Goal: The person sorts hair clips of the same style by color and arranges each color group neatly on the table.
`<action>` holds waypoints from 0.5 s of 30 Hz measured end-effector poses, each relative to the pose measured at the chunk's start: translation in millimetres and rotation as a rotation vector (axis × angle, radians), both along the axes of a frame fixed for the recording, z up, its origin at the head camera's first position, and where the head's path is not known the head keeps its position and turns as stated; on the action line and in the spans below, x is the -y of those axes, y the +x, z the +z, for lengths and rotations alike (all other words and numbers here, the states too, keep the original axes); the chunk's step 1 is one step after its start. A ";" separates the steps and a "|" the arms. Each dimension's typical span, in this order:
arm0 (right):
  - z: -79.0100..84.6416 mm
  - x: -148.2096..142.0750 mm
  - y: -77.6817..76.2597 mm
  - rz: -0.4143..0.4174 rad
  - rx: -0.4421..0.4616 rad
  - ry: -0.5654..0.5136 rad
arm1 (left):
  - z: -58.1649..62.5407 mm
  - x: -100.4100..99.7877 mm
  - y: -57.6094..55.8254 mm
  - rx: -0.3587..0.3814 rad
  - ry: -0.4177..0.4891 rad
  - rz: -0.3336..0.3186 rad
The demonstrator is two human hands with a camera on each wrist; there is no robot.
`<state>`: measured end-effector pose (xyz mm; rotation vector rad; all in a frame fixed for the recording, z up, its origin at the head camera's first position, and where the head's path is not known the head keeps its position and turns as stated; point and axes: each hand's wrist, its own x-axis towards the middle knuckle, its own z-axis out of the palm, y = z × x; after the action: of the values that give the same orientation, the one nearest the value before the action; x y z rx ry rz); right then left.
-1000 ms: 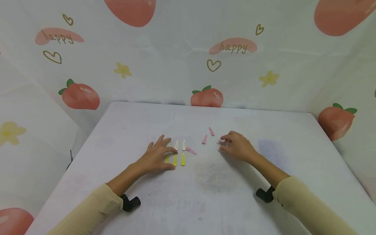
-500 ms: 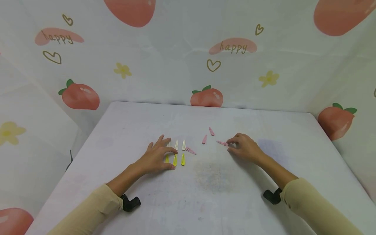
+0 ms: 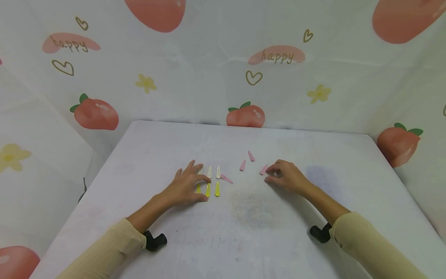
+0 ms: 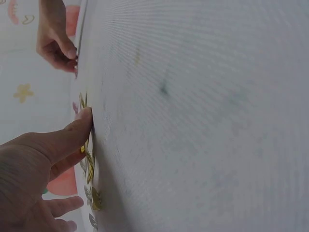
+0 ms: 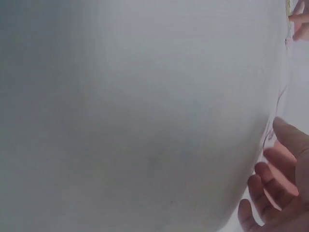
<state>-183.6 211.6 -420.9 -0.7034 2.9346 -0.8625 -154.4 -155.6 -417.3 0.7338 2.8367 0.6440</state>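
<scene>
Having left grip [image 3: 188,187] widely spread over yellow clips [image 3: 208,190], grasping nothing; touching pink clip [image 3: 263,169] with right grip [image 3: 287,176], half opened.

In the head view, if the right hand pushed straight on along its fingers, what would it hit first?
The pink snap hair clip right at the fingertips of the right hand; whether they touch it is unclear. Beyond it, probably the pink clip farther left.

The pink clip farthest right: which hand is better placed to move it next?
Probably the right hand: it is at that pink clip, while the left hand spreads over yellow clips and white clips.
</scene>
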 end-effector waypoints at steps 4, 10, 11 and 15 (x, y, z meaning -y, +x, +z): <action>0.6 5.2 -5.1 -0.087 0.031 0.044 | 1.1 -0.1 -0.7 0.004 -0.005 -0.001; 0.2 13.9 -10.5 -0.135 0.035 0.082 | 4.5 -2.2 -3.9 0.009 -0.027 -0.011; 0.0 14.9 -10.7 -0.138 0.032 0.085 | 5.0 -2.6 -4.0 0.010 -0.032 -0.015; -0.3 16.1 -10.7 -0.143 0.020 0.108 | 6.5 -3.9 -5.0 0.019 -0.056 -0.028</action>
<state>-194.3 195.5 -421.2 -0.4819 3.0156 -0.7073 -159.3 -151.7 -410.8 0.7528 2.8098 0.5625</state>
